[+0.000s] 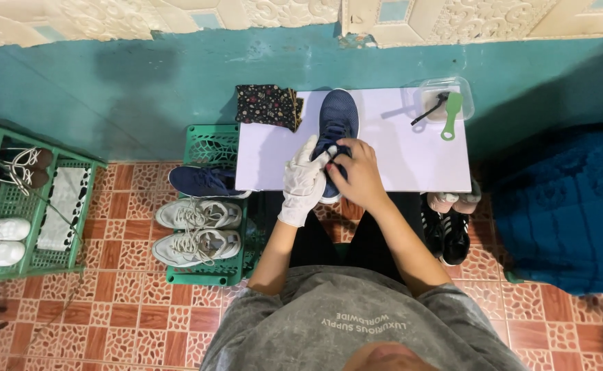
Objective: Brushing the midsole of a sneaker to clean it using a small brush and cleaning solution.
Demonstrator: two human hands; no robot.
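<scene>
Hands, pair, meeting over one shoe at the near edge of the counter (pixel 411 165).
- Left hand (pixel 303 180): in a white glove, fingers curled against the shoe's left side at the lacing, gripping it.
- Right hand (pixel 360 175): bare, fingers bent and pinched at the laces, touching the gloved fingers.
- Navy shoe (pixel 337 117): sole down, heel toward the near edge, toe pointing at the far edge, left of centre on the white counter.
- Dark floral cloth (pixel 268 104): far left corner, just beside the shoe's toe.
- Clear plastic tub (pixel 431 89): far right corner, with a green-handled brush (pixel 451 115) lying across it.
</scene>
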